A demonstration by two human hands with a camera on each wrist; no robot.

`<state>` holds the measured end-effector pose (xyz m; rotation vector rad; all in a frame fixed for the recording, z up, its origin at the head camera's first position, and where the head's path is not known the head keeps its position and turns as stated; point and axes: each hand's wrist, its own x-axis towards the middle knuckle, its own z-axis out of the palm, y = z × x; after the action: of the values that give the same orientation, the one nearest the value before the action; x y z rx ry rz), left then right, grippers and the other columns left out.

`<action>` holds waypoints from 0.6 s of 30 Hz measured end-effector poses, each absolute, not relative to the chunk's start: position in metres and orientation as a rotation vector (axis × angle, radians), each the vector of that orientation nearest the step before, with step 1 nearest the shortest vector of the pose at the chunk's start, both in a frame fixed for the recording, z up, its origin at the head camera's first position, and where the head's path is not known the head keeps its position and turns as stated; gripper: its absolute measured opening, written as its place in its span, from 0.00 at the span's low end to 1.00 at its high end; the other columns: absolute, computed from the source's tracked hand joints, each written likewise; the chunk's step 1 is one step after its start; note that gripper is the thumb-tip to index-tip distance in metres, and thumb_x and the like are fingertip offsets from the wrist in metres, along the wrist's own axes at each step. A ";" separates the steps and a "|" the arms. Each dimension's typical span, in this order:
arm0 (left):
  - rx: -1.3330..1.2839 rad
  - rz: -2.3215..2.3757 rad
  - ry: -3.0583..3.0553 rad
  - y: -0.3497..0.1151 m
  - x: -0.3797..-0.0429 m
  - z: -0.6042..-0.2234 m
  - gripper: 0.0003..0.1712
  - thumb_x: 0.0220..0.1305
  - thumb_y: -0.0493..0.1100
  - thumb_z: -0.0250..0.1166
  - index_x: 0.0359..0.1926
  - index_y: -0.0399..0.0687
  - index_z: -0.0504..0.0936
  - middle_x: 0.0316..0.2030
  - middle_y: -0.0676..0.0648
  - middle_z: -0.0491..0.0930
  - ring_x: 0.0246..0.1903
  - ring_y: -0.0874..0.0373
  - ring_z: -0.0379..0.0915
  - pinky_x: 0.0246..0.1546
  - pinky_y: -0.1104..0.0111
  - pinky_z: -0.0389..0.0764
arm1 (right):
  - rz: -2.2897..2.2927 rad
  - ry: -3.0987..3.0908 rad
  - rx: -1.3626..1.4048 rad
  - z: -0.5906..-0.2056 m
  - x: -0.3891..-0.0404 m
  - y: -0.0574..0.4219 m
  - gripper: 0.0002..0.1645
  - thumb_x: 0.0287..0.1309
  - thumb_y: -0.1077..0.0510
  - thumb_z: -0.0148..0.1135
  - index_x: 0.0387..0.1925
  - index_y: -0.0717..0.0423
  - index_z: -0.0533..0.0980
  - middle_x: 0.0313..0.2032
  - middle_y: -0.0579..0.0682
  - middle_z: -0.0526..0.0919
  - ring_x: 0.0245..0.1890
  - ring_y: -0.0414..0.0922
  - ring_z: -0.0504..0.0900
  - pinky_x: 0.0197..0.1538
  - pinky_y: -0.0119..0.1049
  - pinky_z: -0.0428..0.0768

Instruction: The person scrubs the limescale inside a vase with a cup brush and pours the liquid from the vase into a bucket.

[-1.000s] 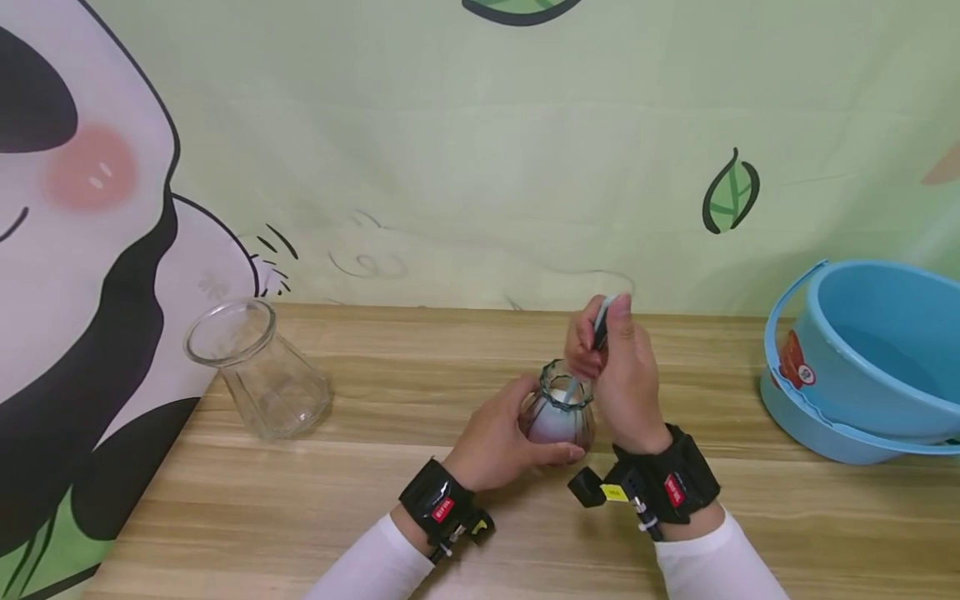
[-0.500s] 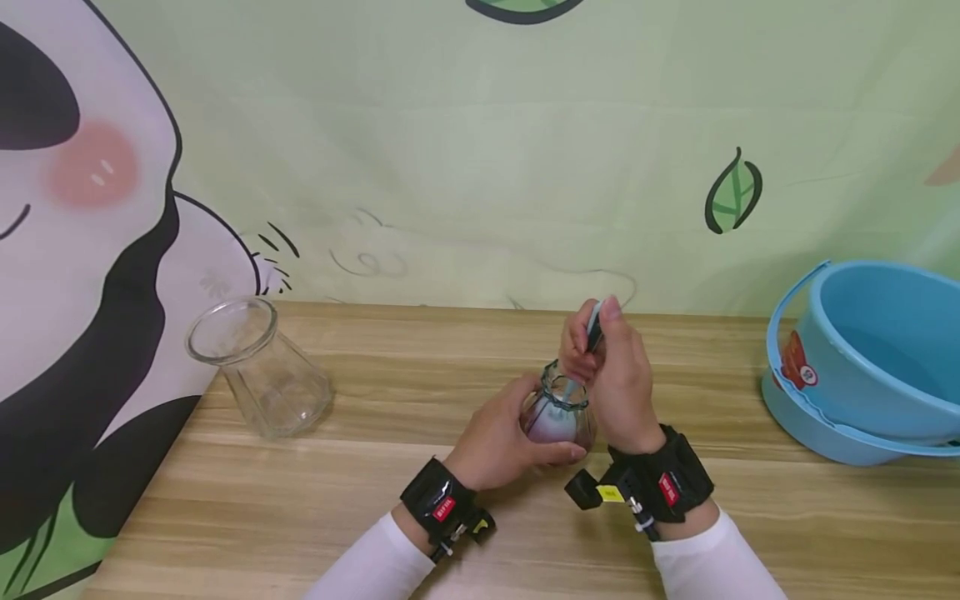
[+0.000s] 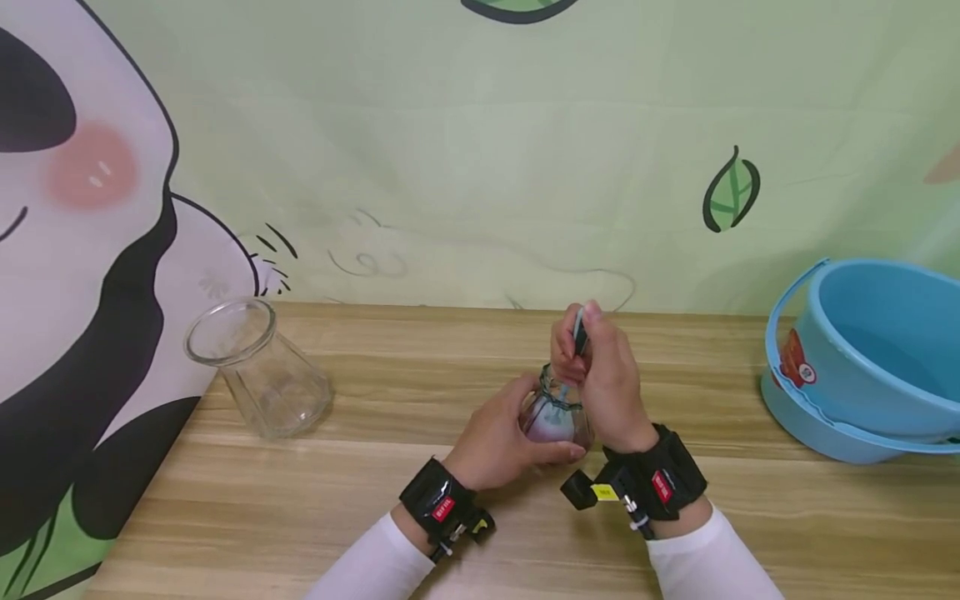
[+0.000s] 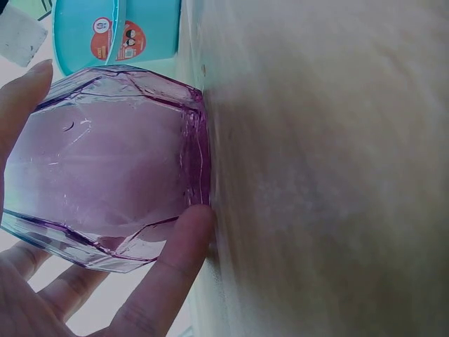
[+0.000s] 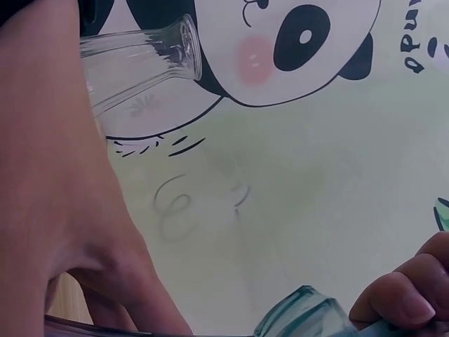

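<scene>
A small faceted glass vase (image 4: 198, 151), purple at the base and bluish at the wavy rim, stands at mid-table. My left hand (image 3: 491, 437) grips it round its side, thumb on the near face. In the left wrist view, fingers (image 4: 186, 242) lie along the glass close to the base. My right hand (image 3: 611, 387) is fisted round the light-blue and black handle (image 3: 580, 333) of a bottle brush, thumb at its top. The brush runs down through the vase's mouth. Its pale, rounded, sponge-like head (image 3: 552, 423) fills much of the inside and shows through the glass.
To the left a clear glass jar (image 3: 281, 387) with a thick rim stands on the wooden table (image 3: 360, 533). A light-blue bucket (image 3: 847, 367) with a handle is at the right, on a blue base. Behind the table hangs a printed panda backdrop (image 3: 450, 167).
My right hand has shifted slightly left and down, bringing the brush handle with it. The left hand and the vase have stayed in place.
</scene>
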<state>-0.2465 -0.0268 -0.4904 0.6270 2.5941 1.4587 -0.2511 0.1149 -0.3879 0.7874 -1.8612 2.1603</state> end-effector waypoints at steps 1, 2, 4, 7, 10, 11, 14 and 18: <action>0.627 1.459 2.593 -0.027 -0.247 -0.491 0.43 0.39 0.71 0.74 0.57 0.69 0.67 0.43 0.61 0.75 0.38 0.65 0.73 0.36 0.64 0.78 | 2.162 -1.861 0.792 -0.388 -0.251 0.115 0.28 0.76 0.49 0.25 0.21 0.59 0.58 0.15 0.48 0.56 0.14 0.44 0.55 0.16 0.39 0.52; 0.626 1.458 2.593 -0.027 -0.247 -0.491 0.44 0.39 0.71 0.74 0.57 0.70 0.67 0.44 0.61 0.75 0.39 0.65 0.73 0.37 0.64 0.78 | 2.164 -1.859 0.798 -0.388 -0.251 0.115 0.28 0.76 0.49 0.25 0.21 0.59 0.58 0.15 0.48 0.55 0.13 0.45 0.55 0.15 0.39 0.52; 0.626 1.457 2.593 -0.027 -0.247 -0.491 0.44 0.39 0.71 0.74 0.57 0.70 0.67 0.44 0.61 0.75 0.39 0.65 0.72 0.37 0.64 0.78 | 2.169 -1.848 0.807 -0.388 -0.252 0.115 0.28 0.76 0.50 0.25 0.21 0.59 0.58 0.15 0.48 0.55 0.13 0.45 0.55 0.15 0.39 0.52; 0.622 1.456 2.593 -0.027 -0.247 -0.491 0.44 0.39 0.72 0.73 0.58 0.70 0.67 0.44 0.61 0.75 0.39 0.64 0.72 0.37 0.64 0.78 | 2.189 -1.828 0.818 -0.387 -0.252 0.115 0.28 0.76 0.50 0.25 0.21 0.59 0.58 0.15 0.48 0.56 0.13 0.45 0.54 0.15 0.40 0.52; 0.617 1.447 2.604 -0.028 -0.246 -0.492 0.45 0.39 0.73 0.73 0.58 0.71 0.66 0.44 0.61 0.75 0.39 0.65 0.72 0.37 0.64 0.78 | 2.217 -1.796 0.810 -0.385 -0.251 0.116 0.28 0.76 0.49 0.26 0.21 0.58 0.58 0.15 0.48 0.55 0.14 0.46 0.54 0.15 0.42 0.51; 0.616 1.445 2.607 -0.028 -0.246 -0.492 0.45 0.39 0.73 0.73 0.58 0.71 0.66 0.45 0.61 0.75 0.39 0.65 0.72 0.37 0.64 0.78 | 2.228 -1.784 0.804 -0.384 -0.251 0.117 0.28 0.76 0.48 0.26 0.21 0.57 0.59 0.16 0.48 0.55 0.14 0.46 0.54 0.16 0.42 0.51; 0.618 1.443 2.609 -0.028 -0.246 -0.492 0.46 0.39 0.72 0.73 0.59 0.71 0.66 0.45 0.61 0.75 0.40 0.65 0.72 0.37 0.63 0.78 | 2.255 -1.738 0.789 -0.382 -0.250 0.118 0.28 0.76 0.46 0.27 0.21 0.55 0.60 0.16 0.48 0.55 0.14 0.45 0.53 0.16 0.42 0.49; 0.615 1.444 2.604 -0.027 -0.246 -0.491 0.45 0.39 0.72 0.74 0.58 0.72 0.66 0.46 0.62 0.74 0.41 0.65 0.72 0.37 0.63 0.78 | 2.271 -1.679 0.795 -0.380 -0.249 0.121 0.28 0.76 0.45 0.28 0.21 0.52 0.60 0.16 0.47 0.55 0.14 0.44 0.53 0.17 0.41 0.49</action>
<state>-0.2463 -0.0269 -0.4913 0.6150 2.6044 1.4437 -0.2494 0.1207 -0.3798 0.7949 -1.6790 2.2712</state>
